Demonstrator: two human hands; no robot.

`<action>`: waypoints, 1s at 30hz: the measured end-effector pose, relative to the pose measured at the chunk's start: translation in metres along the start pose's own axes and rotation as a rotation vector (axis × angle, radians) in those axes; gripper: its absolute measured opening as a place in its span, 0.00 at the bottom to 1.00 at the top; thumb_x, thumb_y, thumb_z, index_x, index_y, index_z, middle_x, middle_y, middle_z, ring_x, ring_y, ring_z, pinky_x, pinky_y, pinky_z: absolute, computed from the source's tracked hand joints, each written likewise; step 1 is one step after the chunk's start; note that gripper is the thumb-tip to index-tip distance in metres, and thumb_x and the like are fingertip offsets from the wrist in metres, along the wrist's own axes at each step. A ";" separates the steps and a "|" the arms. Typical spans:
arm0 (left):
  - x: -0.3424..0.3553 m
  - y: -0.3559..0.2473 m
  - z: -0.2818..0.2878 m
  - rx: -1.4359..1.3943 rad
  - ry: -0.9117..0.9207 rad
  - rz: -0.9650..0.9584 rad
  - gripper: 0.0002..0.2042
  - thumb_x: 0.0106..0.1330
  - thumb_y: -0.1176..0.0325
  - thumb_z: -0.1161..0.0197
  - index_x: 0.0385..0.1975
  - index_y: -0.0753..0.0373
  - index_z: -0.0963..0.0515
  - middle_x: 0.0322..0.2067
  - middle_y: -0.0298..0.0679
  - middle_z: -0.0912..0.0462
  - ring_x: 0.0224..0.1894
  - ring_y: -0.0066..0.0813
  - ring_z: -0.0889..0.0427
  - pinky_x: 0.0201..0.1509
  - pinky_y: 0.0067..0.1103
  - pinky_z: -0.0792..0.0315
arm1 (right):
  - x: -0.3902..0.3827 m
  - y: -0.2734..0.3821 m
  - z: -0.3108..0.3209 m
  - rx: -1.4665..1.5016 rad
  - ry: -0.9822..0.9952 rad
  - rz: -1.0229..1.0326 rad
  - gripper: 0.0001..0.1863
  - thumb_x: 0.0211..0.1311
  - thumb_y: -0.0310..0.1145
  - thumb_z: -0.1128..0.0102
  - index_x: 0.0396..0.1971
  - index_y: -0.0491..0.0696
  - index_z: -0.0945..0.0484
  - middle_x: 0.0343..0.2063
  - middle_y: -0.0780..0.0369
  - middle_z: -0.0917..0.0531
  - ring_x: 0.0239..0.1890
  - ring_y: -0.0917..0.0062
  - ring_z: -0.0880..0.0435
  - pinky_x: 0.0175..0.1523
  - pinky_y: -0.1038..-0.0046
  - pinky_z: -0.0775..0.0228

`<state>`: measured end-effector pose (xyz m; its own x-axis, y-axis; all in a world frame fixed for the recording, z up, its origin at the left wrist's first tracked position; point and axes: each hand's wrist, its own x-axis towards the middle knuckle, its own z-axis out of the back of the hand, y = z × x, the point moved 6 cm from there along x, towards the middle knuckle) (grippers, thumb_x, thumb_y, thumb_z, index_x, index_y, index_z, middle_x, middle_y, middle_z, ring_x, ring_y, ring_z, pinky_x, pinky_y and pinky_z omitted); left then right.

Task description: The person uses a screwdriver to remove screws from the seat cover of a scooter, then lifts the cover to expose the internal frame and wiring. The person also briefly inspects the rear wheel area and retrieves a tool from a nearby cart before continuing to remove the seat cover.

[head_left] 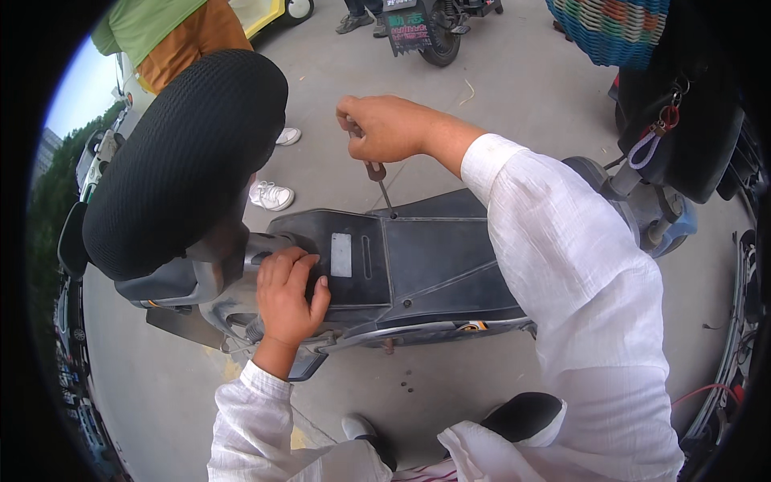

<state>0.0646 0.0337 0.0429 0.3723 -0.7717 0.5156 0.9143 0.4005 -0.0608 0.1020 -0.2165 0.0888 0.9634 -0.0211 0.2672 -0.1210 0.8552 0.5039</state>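
An electric scooter's dark floorboard panel (438, 249) lies across the middle of the view, with a pale label and a slot near its left end. My right hand (385, 128) is closed around a screwdriver (376, 171) with a brown handle. The screwdriver's shaft points down, its tip at a small screw spot on the panel's far edge. The tip's exact seating is too small to tell. My left hand (291, 299) rests palm down on the scooter's left part beside the panel, fingers spread and holding nothing. Another screw spot (406, 304) shows near the panel's near edge.
A large black mesh-covered pad (189, 157) rises at the left. A person in a green top (161, 32) stands behind it. Farther off is a parked two-wheeler (438, 32). At the upper right are a woven basket (614, 28) and a hanging key strap (645, 149).
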 end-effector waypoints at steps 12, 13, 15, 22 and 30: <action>0.000 0.004 0.004 -0.036 -0.004 -0.010 0.12 0.50 0.71 0.40 0.36 0.65 0.23 0.41 0.44 0.23 0.45 0.46 0.26 0.52 0.35 0.33 | -0.012 0.005 0.005 -0.073 -0.059 -0.100 0.13 0.54 0.41 0.44 0.32 0.47 0.20 0.25 0.60 0.15 0.32 0.65 0.16 0.36 0.63 0.26; -0.003 0.006 0.005 -0.041 -0.011 -0.004 0.12 0.50 0.71 0.40 0.36 0.65 0.23 0.41 0.44 0.23 0.45 0.46 0.26 0.52 0.35 0.33 | -0.015 0.010 0.009 -0.098 -0.044 -0.131 0.13 0.54 0.41 0.44 0.32 0.47 0.20 0.24 0.60 0.15 0.32 0.65 0.16 0.35 0.63 0.26; -0.005 0.008 0.004 -0.063 -0.017 -0.005 0.12 0.51 0.70 0.40 0.36 0.65 0.23 0.41 0.44 0.23 0.45 0.46 0.26 0.52 0.35 0.33 | -0.014 0.011 0.012 -0.176 0.005 -0.226 0.14 0.53 0.41 0.44 0.33 0.46 0.21 0.26 0.60 0.15 0.33 0.65 0.16 0.36 0.64 0.27; -0.007 0.013 0.004 -0.084 -0.028 0.027 0.11 0.51 0.70 0.40 0.35 0.64 0.23 0.41 0.42 0.23 0.47 0.46 0.25 0.53 0.36 0.33 | -0.009 0.003 0.007 -0.065 0.002 -0.140 0.14 0.56 0.42 0.41 0.32 0.46 0.24 0.25 0.56 0.18 0.30 0.66 0.19 0.37 0.65 0.29; -0.008 0.014 0.004 -0.088 -0.053 0.003 0.10 0.51 0.71 0.40 0.33 0.64 0.22 0.41 0.42 0.23 0.46 0.46 0.25 0.52 0.35 0.32 | -0.007 0.002 0.006 -0.106 0.070 -0.145 0.18 0.55 0.45 0.41 0.38 0.45 0.22 0.32 0.57 0.15 0.36 0.64 0.16 0.39 0.66 0.26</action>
<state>0.0739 0.0471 0.0410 0.3685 -0.7421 0.5600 0.9244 0.3565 -0.1358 0.0931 -0.2177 0.0927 0.9837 -0.1152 0.1379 0.0429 0.8957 0.4426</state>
